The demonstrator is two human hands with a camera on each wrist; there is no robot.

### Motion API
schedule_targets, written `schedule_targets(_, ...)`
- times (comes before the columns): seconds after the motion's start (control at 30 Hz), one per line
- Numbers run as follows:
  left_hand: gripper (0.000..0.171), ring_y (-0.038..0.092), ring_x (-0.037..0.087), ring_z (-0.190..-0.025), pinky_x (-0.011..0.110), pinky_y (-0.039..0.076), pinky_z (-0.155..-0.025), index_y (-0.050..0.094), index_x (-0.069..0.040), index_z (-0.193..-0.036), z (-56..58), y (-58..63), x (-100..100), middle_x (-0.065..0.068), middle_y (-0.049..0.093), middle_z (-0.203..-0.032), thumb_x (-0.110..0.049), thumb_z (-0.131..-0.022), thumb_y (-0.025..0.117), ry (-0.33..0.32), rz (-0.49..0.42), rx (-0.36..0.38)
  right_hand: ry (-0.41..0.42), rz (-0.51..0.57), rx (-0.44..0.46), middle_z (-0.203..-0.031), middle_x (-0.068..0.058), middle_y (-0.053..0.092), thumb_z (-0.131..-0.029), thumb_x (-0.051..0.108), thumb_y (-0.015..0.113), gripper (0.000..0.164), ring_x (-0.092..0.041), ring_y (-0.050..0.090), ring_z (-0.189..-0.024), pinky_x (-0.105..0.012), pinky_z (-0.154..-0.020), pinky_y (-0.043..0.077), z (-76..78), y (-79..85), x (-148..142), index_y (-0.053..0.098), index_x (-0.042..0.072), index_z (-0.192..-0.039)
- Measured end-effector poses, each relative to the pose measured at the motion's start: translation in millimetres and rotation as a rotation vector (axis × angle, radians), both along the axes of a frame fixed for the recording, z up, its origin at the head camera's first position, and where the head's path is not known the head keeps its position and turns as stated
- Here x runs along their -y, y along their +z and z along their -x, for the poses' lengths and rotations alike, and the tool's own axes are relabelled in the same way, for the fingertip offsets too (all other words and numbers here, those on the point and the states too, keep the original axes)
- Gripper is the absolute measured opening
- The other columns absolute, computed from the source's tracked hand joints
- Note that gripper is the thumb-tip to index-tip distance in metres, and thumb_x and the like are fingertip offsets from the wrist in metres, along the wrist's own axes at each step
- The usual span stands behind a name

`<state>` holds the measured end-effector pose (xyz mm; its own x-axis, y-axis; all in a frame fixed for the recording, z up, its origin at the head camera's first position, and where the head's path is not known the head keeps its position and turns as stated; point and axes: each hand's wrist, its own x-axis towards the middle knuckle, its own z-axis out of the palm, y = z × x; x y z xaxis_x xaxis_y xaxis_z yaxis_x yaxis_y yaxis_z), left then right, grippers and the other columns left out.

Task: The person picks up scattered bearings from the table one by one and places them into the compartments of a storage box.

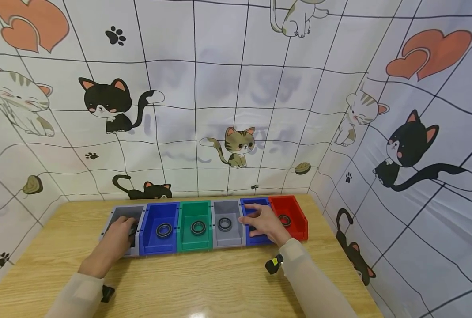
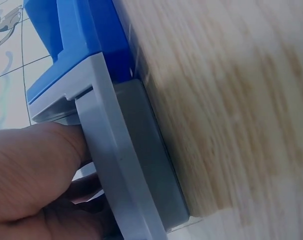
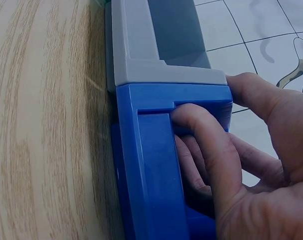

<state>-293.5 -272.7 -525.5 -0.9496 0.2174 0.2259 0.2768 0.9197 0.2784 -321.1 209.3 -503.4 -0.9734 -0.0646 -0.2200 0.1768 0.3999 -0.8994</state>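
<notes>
My left hand [image 1: 118, 238] reaches into the grey bin [image 1: 118, 211] at the left end of a row. A dark ring bearing [image 1: 133, 228] shows beside its fingers, which curl round it; the fingertips are hidden behind the bin's front wall in the left wrist view. My right hand [image 1: 264, 222] is over the right-hand blue bin [image 1: 255, 240], its index finger stretched toward the neighbouring grey bin [image 1: 228, 242]. In the right wrist view its thumb [image 3: 206, 140] bends over the front rim and other fingers dip inside; I cannot tell whether they hold anything.
Between the hands, one ring bearing each lies in the left blue bin [image 1: 164, 230], the green bin [image 1: 198, 228] and the second grey bin. Another bearing [image 1: 285, 220] is in the red bin [image 1: 299, 223] at the right end. Cat-patterned sheeting [image 1: 220, 88] surrounds the wooden table [image 1: 188, 282].
</notes>
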Motion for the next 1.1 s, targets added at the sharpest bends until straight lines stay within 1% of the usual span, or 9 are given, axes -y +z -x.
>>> schedule_targets(0.2,0.041,0.075,0.056,-0.113,0.070,0.065,-0.098,0.073,0.017,-0.130,-5.1,1.0,-0.2,0.038,0.072,-0.121,0.011,-0.093,0.087,-0.006,-0.037,-0.043,0.005,0.008,-0.006,-0.147,-0.024,0.076,-0.102,0.027,0.095,0.074,-0.021,0.085,-0.102,-0.036,-0.074,0.072,2.0,-1.4,-1.7,0.064,0.015,-0.168)
schedule_targets(0.4,0.040,0.075,0.056,-0.112,0.071,0.064,-0.096,0.072,0.017,-0.133,-13.4,9.6,-3.3,0.041,0.071,-0.124,0.009,-0.095,0.082,0.006,-0.071,-0.079,0.001,0.010,-0.009,-0.146,-0.024,0.076,-0.102,0.026,0.094,0.073,-0.022,0.085,-0.104,-0.036,-0.074,0.072,4.5,-2.1,-2.0,0.065,0.015,-0.168)
schedule_targets(0.53,0.039,0.076,0.054,-0.109,0.071,0.065,-0.094,0.072,0.016,-0.134,-22.7,14.6,-10.2,0.041,0.072,-0.125,0.006,-0.097,0.080,0.011,-0.098,-0.114,-0.001,0.003,-0.009,-0.148,-0.025,0.075,-0.102,0.027,0.094,0.073,-0.023,0.085,-0.104,-0.036,-0.075,0.072,5.8,-2.8,-2.1,0.065,0.015,-0.168)
schedule_targets(0.63,0.038,0.076,0.052,-0.108,0.069,0.066,-0.091,0.074,0.015,-0.134,-30.8,15.1,-17.3,0.039,0.073,-0.124,0.005,-0.098,0.079,0.010,-0.113,-0.144,0.000,0.001,-0.011,-0.148,-0.024,0.075,-0.103,0.027,0.093,0.072,-0.023,0.084,-0.103,-0.035,-0.075,0.072,5.5,-3.7,-2.8,0.064,0.015,-0.168)
schedule_targets(0.77,0.036,0.076,0.053,-0.112,0.069,0.066,-0.093,0.075,0.012,-0.135,-39.0,14.6,-26.2,0.037,0.074,-0.125,0.006,-0.099,0.077,0.005,-0.128,-0.191,0.000,-0.003,-0.022,-0.144,-0.023,0.075,-0.105,0.028,0.091,0.070,-0.022,0.084,-0.099,-0.035,-0.077,0.072,3.5,-3.4,-4.1,0.064,0.015,-0.168)
schedule_targets(0.87,0.037,0.076,0.054,-0.115,0.069,0.066,-0.094,0.076,0.010,-0.135,-43.5,15.4,-31.5,0.035,0.075,-0.127,0.007,-0.098,0.078,-0.005,-0.125,-0.238,0.000,-0.016,-0.040,-0.141,-0.022,0.075,-0.105,0.029,0.091,0.069,-0.021,0.084,-0.096,-0.036,-0.078,0.073,1.6,-2.3,-4.6,0.065,0.015,-0.168)
schedule_targets(1.0,0.037,0.077,0.051,-0.111,0.065,0.067,-0.091,0.078,0.009,-0.130,-50.9,16.6,-37.1,0.030,0.076,-0.126,0.008,-0.094,0.083,-0.034,-0.104,-0.296,0.001,-0.038,-0.069,-0.140,-0.022,0.076,-0.106,0.030,0.090,0.067,-0.019,0.085,-0.094,-0.036,-0.077,0.073,-0.4,-4.1,-4.1,0.066,0.015,-0.166)
schedule_targets(1.1,0.037,0.077,0.049,-0.112,0.064,0.068,-0.093,0.080,0.007,-0.130,-57.9,17.3,-43.0,0.028,0.076,-0.128,0.004,-0.094,0.087,-0.054,-0.083,-0.304,-0.007,-0.046,-0.092,-0.141,-0.023,0.077,-0.106,0.031,0.090,0.065,-0.019,0.085,-0.093,-0.035,-0.076,0.072,-3.2,-7.3,-4.0,0.068,0.015,-0.165)
